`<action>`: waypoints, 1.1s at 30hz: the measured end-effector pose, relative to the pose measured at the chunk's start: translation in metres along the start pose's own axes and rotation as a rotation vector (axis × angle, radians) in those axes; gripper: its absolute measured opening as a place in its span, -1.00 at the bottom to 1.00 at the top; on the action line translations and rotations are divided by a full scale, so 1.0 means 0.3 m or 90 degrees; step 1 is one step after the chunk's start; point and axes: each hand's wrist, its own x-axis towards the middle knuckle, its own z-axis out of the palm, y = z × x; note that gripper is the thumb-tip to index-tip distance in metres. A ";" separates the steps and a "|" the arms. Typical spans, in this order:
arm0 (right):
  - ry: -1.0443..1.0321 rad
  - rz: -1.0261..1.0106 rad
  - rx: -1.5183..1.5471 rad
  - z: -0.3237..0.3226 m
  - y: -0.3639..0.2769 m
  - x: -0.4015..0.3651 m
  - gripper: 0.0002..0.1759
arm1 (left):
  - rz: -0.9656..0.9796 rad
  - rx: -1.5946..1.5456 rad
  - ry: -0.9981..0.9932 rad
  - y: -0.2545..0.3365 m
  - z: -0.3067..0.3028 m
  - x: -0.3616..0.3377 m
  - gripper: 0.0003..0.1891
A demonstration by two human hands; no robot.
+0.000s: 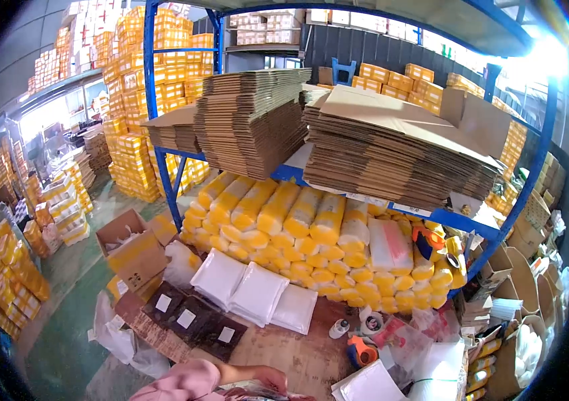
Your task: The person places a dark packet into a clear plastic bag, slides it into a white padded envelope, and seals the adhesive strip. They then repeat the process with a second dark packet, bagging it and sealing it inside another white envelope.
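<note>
Blue shelf (152, 80) carries flat cartons (391, 144) over yellow rolls (277, 206), brown bench (311, 364) below. Your L hand (271, 379) is low at the near side; fingers look curled, can't tell if they're gripping anything. R hand's out of view. White packs (255, 293) overlap in a row beyond it, dark packs (199, 316) just nearer/left (labels (185, 318) up, good). IMO: lift by edges, support slick film from underneath, keep sleeve (187, 379) off labels, and tape dispenser (362, 351) clear.
</note>
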 end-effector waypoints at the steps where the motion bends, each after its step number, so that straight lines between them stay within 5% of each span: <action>1: -0.002 0.000 -0.005 0.006 -0.005 0.002 -0.72 | -0.022 -0.001 0.009 0.021 -0.005 0.004 -0.67; 17: -0.012 -0.028 -0.060 0.055 -0.057 0.060 -0.71 | -0.285 0.002 0.099 0.151 -0.066 0.054 -0.67; 33: -0.019 -0.029 -0.080 0.061 -0.061 0.064 -0.70 | -0.368 0.061 0.117 0.181 -0.063 0.114 -0.67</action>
